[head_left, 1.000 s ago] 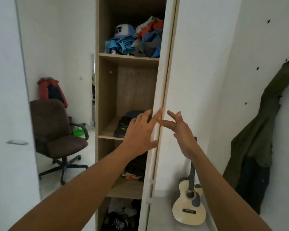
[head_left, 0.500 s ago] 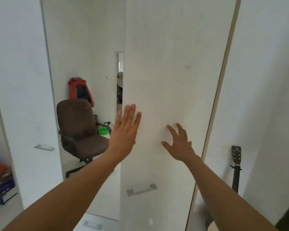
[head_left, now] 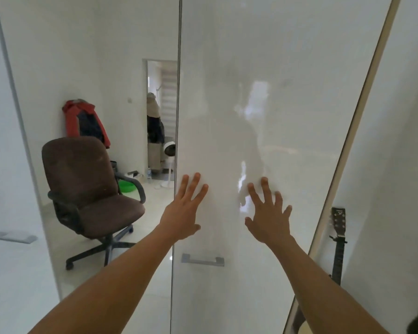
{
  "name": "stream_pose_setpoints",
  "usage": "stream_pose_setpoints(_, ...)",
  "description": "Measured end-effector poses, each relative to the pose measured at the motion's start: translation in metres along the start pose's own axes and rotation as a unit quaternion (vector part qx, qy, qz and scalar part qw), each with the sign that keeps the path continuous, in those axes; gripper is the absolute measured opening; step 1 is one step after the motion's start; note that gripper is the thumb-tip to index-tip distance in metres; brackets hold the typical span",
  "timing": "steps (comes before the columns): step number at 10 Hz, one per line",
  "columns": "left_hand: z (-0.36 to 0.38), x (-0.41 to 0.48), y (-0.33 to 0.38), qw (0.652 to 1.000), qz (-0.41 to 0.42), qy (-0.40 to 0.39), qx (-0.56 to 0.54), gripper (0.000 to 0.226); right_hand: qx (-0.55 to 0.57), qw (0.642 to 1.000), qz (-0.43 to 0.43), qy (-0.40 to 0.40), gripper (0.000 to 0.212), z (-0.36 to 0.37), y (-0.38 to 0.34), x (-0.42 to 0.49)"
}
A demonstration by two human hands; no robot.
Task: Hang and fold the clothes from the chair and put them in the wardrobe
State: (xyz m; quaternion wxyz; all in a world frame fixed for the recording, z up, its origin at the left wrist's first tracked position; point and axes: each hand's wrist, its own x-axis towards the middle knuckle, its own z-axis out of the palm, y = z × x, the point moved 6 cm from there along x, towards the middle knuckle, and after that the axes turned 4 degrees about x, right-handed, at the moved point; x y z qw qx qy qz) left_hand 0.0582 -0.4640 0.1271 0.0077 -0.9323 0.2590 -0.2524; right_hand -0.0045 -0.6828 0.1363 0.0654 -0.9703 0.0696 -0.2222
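Swinging the wardrobe door [head_left: 287, 116] shut, left hand [head_left: 184, 213] and right hand [head_left: 267, 218] are pressing it flat-fingered, holding nothing; task is seemingly ending.

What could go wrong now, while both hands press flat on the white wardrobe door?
The left hand lies right by the free edge of the wardrobe door, so its fingers might get pinched as it closes. The right hand presses on the glossy surface and might slip. A red jacket hangs behind the chair, possibly forgotten.
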Motion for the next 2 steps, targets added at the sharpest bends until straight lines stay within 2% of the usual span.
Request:
stream_pose_setpoints(1, -0.006, 0.002, -0.005, 0.999, 0.010, -0.027, -0.035, 0.119, 0.036, 0.997, 0.002, -0.064, 0.092, -0.003, -0.001, 0.005)
stream_pose_setpoints(2, -0.013, -0.004, -0.003, 0.997, 0.007, -0.048, -0.064, 0.114, 0.228, 0.972, -0.014, -0.051, 0.071, -0.054, -0.006, 0.002)
